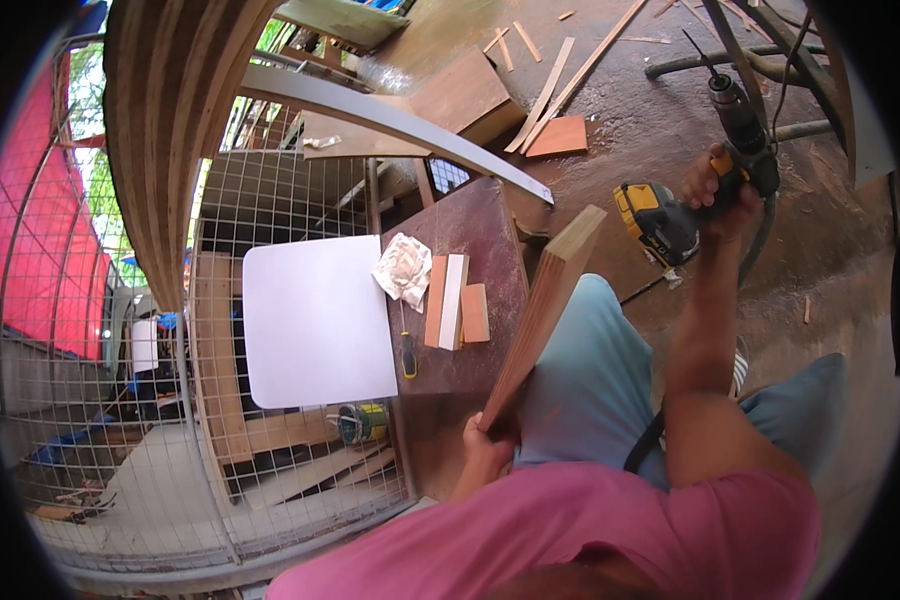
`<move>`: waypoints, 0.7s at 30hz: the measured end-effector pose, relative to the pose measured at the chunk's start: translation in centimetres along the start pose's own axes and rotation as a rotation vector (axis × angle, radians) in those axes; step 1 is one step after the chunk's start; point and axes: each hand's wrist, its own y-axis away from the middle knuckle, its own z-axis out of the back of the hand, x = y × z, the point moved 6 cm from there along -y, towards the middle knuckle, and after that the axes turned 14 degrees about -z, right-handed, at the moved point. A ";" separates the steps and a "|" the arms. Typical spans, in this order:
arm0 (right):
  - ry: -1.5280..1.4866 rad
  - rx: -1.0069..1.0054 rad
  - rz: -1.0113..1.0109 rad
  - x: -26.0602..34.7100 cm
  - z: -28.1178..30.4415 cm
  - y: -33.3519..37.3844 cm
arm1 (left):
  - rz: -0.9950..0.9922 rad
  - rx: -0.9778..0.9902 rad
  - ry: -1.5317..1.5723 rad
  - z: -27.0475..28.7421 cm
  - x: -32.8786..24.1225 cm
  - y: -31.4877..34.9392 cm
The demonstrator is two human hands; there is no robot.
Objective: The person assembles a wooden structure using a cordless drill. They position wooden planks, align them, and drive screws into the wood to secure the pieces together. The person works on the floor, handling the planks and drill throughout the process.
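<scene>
My left hand (pixel 486 452) is closed around the near end of a reddish-brown wooden board (pixel 542 318), which stands on edge beside my left thigh and points away from me. Out to the right, my right hand (pixel 722 192) grips a cordless drill (pixel 740 118) by its handle. The drill's bit points up and away, and its yellow-and-black battery (pixel 656 224) hangs toward the left. Left of the board, a dark red-brown tabletop (pixel 485 225) bears several wood strips (pixel 436 302), a crumpled white cloth (pixel 404 268) and a screwdriver (pixel 408 352).
A white panel (pixel 320 322) lies against the tabletop's left side, next to a wire mesh fence (pixel 90 400). A long pale strip (pixel 400 120) crosses above. Offcuts (pixel 556 136) and thin wood strips (pixel 570 95) lie on the floor ahead. Metal tubing (pixel 800 130) stands at the far right.
</scene>
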 end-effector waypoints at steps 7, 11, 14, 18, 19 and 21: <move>-0.004 -0.001 0.023 -0.3 0.3 0.1 | 0.260 0.216 0.406 -1.0 0.3 1.0; -0.024 0.011 0.016 -0.2 0.2 0.1 | 0.291 0.273 0.403 -2.2 0.3 0.7; -0.020 0.018 0.024 0.0 -0.4 0.0 | 0.283 0.289 0.345 -2.8 0.1 -0.2; -0.021 0.031 0.014 0.2 -1.3 -0.3 | 0.446 0.264 0.465 -2.1 -0.8 0.3; -0.029 0.042 0.009 0.2 -1.5 -0.3 | 0.343 0.335 0.381 -2.4 -2.1 0.0; -0.027 0.055 0.029 0.5 -1.9 -0.3 | 0.126 0.460 0.207 -5.0 -6.1 1.5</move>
